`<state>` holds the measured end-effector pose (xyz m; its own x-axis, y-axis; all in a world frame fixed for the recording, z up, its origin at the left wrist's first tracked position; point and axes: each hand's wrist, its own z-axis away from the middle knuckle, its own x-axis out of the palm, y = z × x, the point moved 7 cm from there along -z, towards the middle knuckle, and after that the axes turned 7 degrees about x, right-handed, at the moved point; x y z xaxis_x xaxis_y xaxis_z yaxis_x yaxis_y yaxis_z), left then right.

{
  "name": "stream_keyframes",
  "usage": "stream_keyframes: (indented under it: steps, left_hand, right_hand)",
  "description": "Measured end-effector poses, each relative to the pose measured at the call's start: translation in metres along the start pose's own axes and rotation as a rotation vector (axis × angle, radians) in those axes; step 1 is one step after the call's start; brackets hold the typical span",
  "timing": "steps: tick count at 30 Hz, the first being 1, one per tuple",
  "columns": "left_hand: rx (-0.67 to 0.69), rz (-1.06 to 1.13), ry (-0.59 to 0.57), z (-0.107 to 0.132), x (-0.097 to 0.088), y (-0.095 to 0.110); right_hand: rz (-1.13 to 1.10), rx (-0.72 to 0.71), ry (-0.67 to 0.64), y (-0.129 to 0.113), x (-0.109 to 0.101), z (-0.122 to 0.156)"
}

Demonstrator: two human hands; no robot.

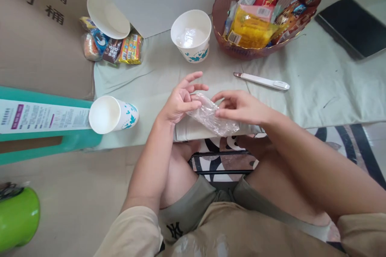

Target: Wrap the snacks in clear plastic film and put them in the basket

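A crumpled clear plastic bag [215, 117] hangs between my two hands near the front edge of the cloth-covered table [157, 84]. My left hand [184, 98] pinches its left end between thumb and fingers, with the upper fingers stretched apart. On the other side, my right hand [238, 106] has thumb and fingertips closed on the bag's edge. Just beyond my hands stands a white paper cup [194, 44] with teal leaf prints and some clear plastic inside. A white utility knife [262, 80] lies to the right, close to my right hand.
A pinkish bowl [220, 40] of packaged snacks [253, 24] stands at the back, beside a black tablet-like object [354, 26]. Left are another paper cup [126, 116], a tilted white container [108, 16], small snack packs [120, 50] and a cardboard box [45, 56]. A green bin [19, 217] is on the floor.
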<state>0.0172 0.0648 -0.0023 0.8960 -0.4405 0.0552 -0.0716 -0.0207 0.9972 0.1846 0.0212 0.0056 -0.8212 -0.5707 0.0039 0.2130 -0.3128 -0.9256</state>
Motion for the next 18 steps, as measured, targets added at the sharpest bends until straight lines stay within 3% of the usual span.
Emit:
stream_keyframes:
  steps: [2, 4, 7, 10, 12, 18]
  left_hand:
    - [-0.047, 0.102, 0.017, -0.001, 0.009, 0.001]
    - [-0.092, 0.215, 0.088, -0.002, 0.014, 0.0]
    - [-0.172, 0.326, 0.116, -0.002, 0.023, -0.004]
    - [-0.25, 0.317, 0.011, 0.001, 0.035, -0.01]
    - [-0.279, 0.249, -0.001, 0.003, 0.036, -0.014]
    - [-0.224, 0.118, 0.115, 0.0, 0.026, -0.019]
  right_hand:
    - [0.061, -0.026, -0.111, 0.001, 0.013, -0.002]
    - [0.021, -0.098, -0.122, -0.002, 0.018, -0.004]
    - [-0.141, -0.164, 0.003, -0.005, 0.012, -0.007]
    - [-0.172, -0.154, 0.168, -0.002, 0.0, -0.009]
    - [-0.133, -0.145, 0.243, -0.001, -0.007, -0.01]
    - [-0.141, -0.105, 0.273, -0.001, -0.013, -0.009]
